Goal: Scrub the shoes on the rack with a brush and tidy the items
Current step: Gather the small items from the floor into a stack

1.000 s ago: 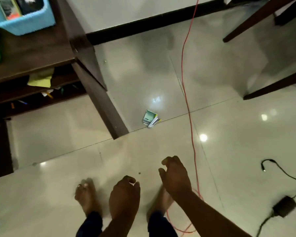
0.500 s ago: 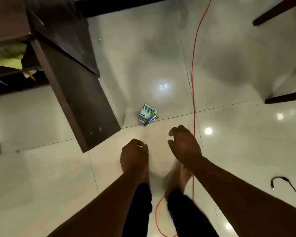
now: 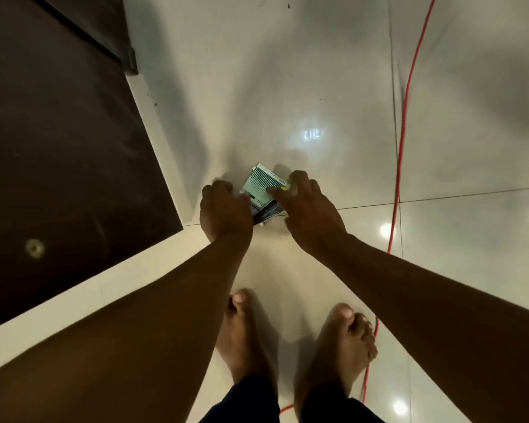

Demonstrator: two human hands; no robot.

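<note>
Now that we have bent down from standing, our left hand (image 3: 225, 213) and right hand (image 3: 310, 209) close from both sides on the small packet (image 3: 263, 186) beside the dark cabinet (image 3: 58, 148), so tidying begins.

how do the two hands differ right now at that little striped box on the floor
The left hand is at the near left end of the striped box with its fingers curled under; the right hand comes from the right with fingers spread wider, its thumb lying across the box's top. The left hand hides its fingertips; the right hand's are partly visible. Both are down at floor level, touching the box.
</note>
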